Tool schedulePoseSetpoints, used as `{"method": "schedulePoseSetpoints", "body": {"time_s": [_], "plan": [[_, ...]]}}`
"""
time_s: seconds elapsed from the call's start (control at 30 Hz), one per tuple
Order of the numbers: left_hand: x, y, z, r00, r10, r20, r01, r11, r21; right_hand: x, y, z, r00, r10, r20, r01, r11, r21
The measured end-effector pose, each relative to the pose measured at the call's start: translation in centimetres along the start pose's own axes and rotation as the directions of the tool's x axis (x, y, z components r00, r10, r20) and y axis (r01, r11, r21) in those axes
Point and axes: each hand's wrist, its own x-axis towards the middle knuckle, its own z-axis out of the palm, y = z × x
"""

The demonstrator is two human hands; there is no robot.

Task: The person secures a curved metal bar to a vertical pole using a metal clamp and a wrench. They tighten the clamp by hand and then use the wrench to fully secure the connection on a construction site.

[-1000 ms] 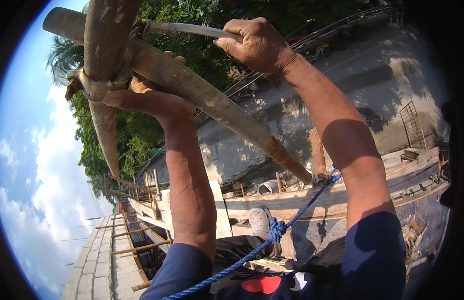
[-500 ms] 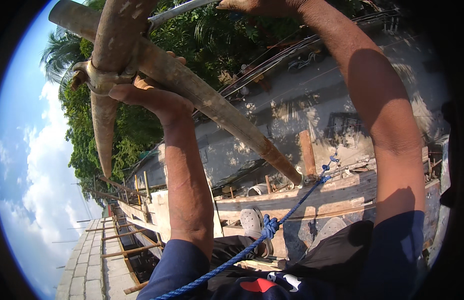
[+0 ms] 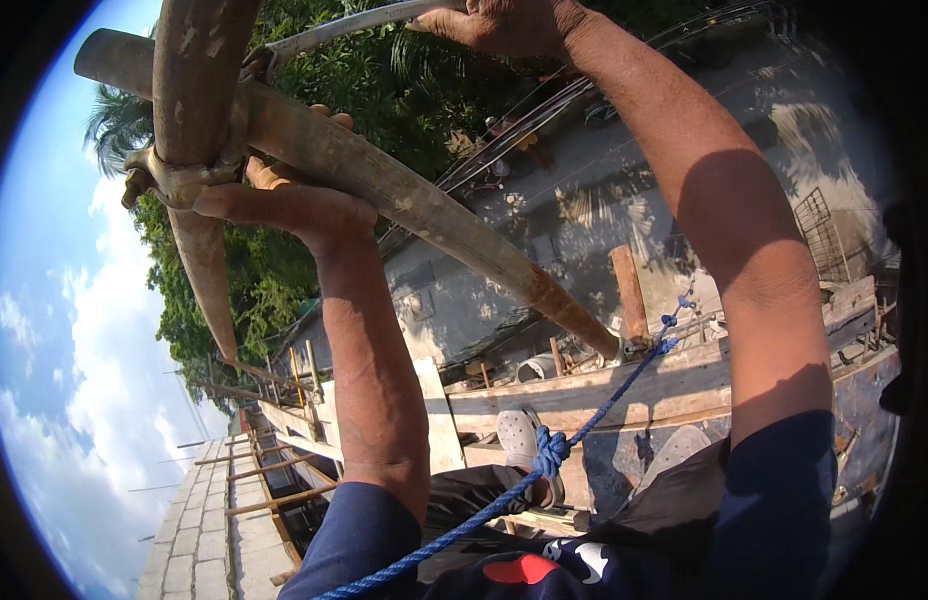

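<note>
Overhead on the left, a rusty scaffold pole (image 3: 414, 205) slants down to the right and crosses a thick, nearly upright pole (image 3: 199, 85). A metal coupler clamp (image 3: 179, 180) rings the upright pole at the crossing. My left hand (image 3: 304, 210) is closed round the slanting pole, thumb against the clamp and fingertips showing beyond the pole. At the top edge, my right hand (image 3: 514, 25) grips a long grey metal bar (image 3: 349, 32), resembling a wrench handle. The bar's far end meets the crossing; its exact contact is hidden behind the upright pole.
A knotted blue rope (image 3: 554, 452) runs from me to the slanting pole's foot. My grey clogs (image 3: 519, 438) stand on wooden planks (image 3: 604, 402) high above a paved road (image 3: 584, 215). A block wall (image 3: 199, 520) and timber scaffolding lie left; trees (image 3: 254, 290) stand beyond.
My right hand and the bar have come slightly lower and left in view. The poles have shifted a little left as the view moved. My left hand keeps its hold.
</note>
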Motion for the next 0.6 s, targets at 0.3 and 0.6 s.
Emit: {"method": "schedulePoseSetpoints", "body": {"time_s": [0.3,0.6], "plan": [[-0.2,0.0,0.2,1.000,-0.003,-0.021,0.004,1.000,0.003,-0.4,0.3,0.3,0.991,0.130,-0.018,-0.132,0.980,-0.149],[-0.7,0.0,-0.3,0.999,-0.048,0.000,0.048,0.990,-0.129,5.2,2.7,-2.7,0.954,-0.238,0.181,0.281,0.922,-0.268]]}}
